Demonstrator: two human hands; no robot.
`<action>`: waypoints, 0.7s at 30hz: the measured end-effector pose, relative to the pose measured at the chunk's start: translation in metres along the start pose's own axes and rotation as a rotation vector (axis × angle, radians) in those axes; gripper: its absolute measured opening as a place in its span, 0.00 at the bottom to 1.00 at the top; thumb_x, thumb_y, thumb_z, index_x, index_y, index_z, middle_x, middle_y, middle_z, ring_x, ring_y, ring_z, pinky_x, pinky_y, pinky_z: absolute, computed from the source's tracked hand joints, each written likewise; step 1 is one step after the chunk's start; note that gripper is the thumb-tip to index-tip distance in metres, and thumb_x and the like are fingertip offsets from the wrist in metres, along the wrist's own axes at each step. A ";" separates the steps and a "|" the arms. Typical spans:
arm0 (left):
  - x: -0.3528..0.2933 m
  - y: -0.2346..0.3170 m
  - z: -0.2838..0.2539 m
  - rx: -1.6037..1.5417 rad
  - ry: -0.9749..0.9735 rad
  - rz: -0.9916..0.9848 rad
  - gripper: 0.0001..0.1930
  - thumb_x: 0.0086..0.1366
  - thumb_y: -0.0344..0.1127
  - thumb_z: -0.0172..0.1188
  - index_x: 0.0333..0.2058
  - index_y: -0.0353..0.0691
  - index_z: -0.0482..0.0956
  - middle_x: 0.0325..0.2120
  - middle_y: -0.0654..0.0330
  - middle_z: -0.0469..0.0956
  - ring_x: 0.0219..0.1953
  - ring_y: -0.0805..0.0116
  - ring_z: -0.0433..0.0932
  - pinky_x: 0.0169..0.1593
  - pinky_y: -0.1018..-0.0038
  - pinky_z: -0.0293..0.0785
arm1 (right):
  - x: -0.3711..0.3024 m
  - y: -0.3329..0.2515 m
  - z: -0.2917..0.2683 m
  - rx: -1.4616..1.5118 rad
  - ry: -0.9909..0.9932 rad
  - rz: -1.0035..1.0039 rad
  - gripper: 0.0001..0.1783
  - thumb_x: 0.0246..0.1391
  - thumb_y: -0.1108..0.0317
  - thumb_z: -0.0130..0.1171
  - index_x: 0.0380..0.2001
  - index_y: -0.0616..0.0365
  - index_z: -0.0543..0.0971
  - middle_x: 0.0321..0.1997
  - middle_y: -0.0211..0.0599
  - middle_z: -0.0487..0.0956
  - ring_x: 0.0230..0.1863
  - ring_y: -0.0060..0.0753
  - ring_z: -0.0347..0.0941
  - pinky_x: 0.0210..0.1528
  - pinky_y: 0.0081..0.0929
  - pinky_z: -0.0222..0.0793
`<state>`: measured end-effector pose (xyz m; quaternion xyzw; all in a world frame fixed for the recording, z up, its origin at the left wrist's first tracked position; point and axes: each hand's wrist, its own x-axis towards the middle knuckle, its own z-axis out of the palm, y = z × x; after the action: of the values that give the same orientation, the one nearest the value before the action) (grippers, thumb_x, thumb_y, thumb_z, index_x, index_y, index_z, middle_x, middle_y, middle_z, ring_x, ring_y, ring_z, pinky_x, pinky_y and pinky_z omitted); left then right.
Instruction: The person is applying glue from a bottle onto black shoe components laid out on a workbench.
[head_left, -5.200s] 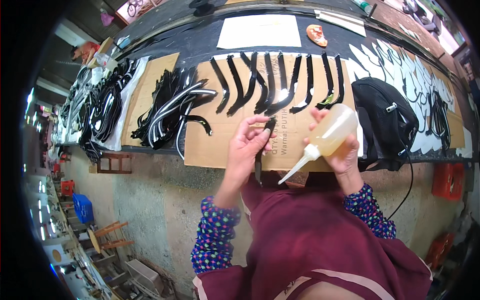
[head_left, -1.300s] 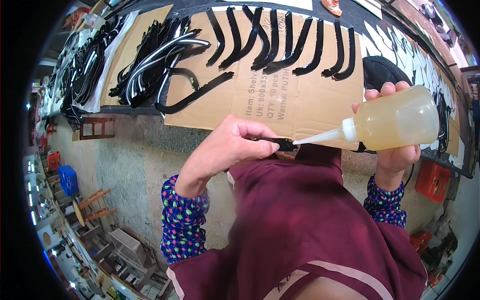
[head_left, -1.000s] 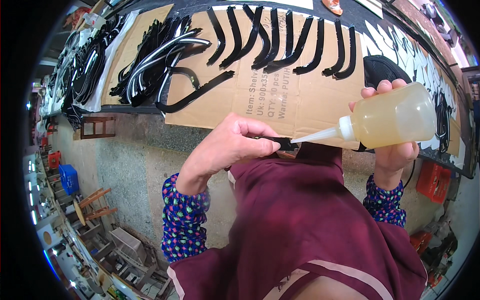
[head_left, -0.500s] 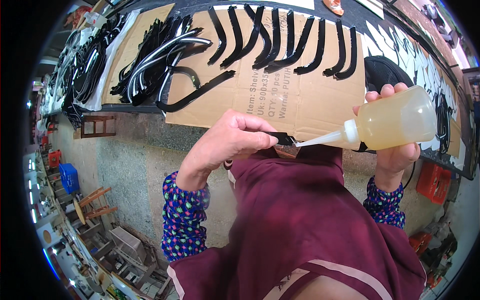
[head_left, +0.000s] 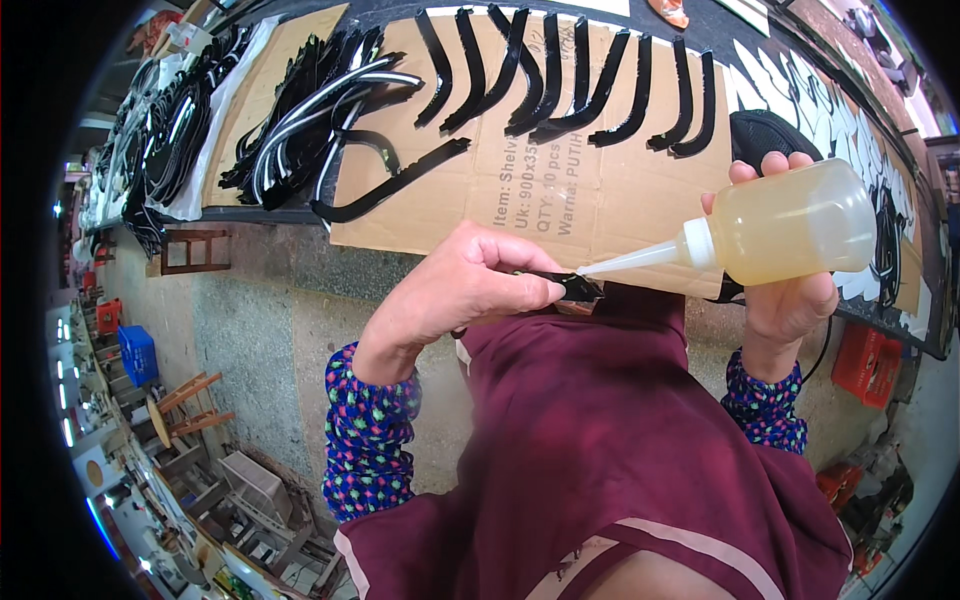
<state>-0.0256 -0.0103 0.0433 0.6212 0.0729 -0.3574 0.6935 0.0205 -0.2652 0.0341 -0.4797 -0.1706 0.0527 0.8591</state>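
Note:
My left hand [head_left: 475, 285] is closed, pinching a black strip [head_left: 580, 287] between thumb and fingers, its free end sticking out to the right. My right hand [head_left: 785, 300] wraps round a clear squeeze bottle [head_left: 795, 222] of yellowish liquid, held on its side. The bottle's long tapered nozzle [head_left: 635, 260] points left, and its tip meets or nearly meets the upper edge of the strip. Beyond my hands, several curved black strips [head_left: 550, 80] lie in a row on a flat cardboard sheet [head_left: 640, 200]. One longer strip [head_left: 400, 180] lies at the sheet's left.
Heaped black strips [head_left: 300, 120] cover the table's left part, with more bundles [head_left: 190, 130] farther left. White cut pieces [head_left: 800, 90] and a black mesh item [head_left: 770, 140] lie at the right. On the floor are a blue crate [head_left: 138, 355], a wooden stool [head_left: 185, 410] and a red crate [head_left: 866, 365].
The nozzle tip has shifted slightly left and up along the strip, and the bottle has tipped a little. The strip's end has turned in my left hand, showing a broader face.

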 end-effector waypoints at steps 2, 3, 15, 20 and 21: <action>0.000 0.000 0.000 0.007 0.001 0.002 0.09 0.51 0.29 0.56 0.32 0.32 0.78 0.20 0.70 0.73 0.22 0.88 0.66 0.25 0.91 0.59 | 0.000 0.000 -0.001 0.006 -0.001 -0.001 0.47 0.32 0.52 0.64 0.54 0.59 0.55 0.52 0.43 0.62 0.55 0.51 0.57 0.52 0.51 0.59; 0.000 0.000 0.000 0.007 0.001 0.002 0.09 0.51 0.29 0.56 0.32 0.32 0.78 0.20 0.70 0.73 0.22 0.88 0.66 0.25 0.91 0.59 | 0.000 0.000 -0.001 0.008 -0.007 0.005 0.47 0.32 0.52 0.64 0.54 0.59 0.55 0.52 0.43 0.62 0.55 0.51 0.57 0.52 0.51 0.59; 0.001 -0.002 -0.001 -0.002 -0.005 0.010 0.09 0.51 0.30 0.56 0.31 0.32 0.78 0.19 0.71 0.71 0.21 0.87 0.64 0.24 0.90 0.58 | 0.000 -0.003 0.002 0.054 -0.017 0.079 0.51 0.30 0.54 0.68 0.56 0.56 0.52 0.56 0.37 0.57 0.58 0.45 0.53 0.56 0.52 0.52; 0.000 -0.001 -0.001 0.011 -0.006 0.009 0.09 0.51 0.30 0.56 0.31 0.32 0.78 0.19 0.71 0.71 0.21 0.88 0.64 0.24 0.90 0.57 | 0.000 -0.002 0.002 0.052 -0.023 0.080 0.50 0.31 0.54 0.68 0.56 0.56 0.52 0.55 0.37 0.58 0.58 0.45 0.53 0.56 0.52 0.53; 0.000 -0.002 -0.001 0.011 -0.005 0.009 0.09 0.51 0.30 0.56 0.31 0.32 0.78 0.19 0.71 0.71 0.21 0.88 0.64 0.24 0.90 0.57 | 0.000 -0.002 0.001 0.052 -0.027 0.078 0.50 0.31 0.54 0.68 0.56 0.56 0.52 0.55 0.37 0.58 0.58 0.45 0.53 0.56 0.52 0.54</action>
<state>-0.0261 -0.0093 0.0418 0.6243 0.0666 -0.3563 0.6920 0.0202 -0.2652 0.0367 -0.4627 -0.1619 0.0969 0.8662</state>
